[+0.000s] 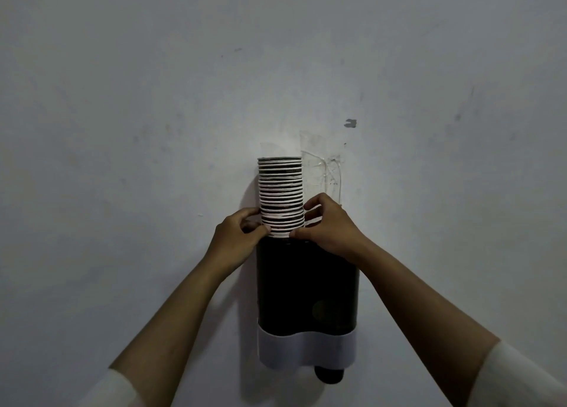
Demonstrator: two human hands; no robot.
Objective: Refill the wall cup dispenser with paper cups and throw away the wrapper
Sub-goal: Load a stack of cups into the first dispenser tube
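Left hand (237, 234) and right hand (325, 227) pinched around the base of the tall white-rimmed stack of paper cups (280, 191), half sunk into the dark wall-mounted plastic cup dispenser (306, 299); best lowered plumb, both sides evenly, without crushing rims.

Left hand (237, 231) and right hand (326, 224) pinching stack of paper cups (280, 191), base entering dark wall dispenser (306, 287)

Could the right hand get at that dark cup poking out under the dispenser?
Probably yes: the dark cup hangs in the open below the dispenser, unblocked. But the right hand is busy gripping the cup stack.
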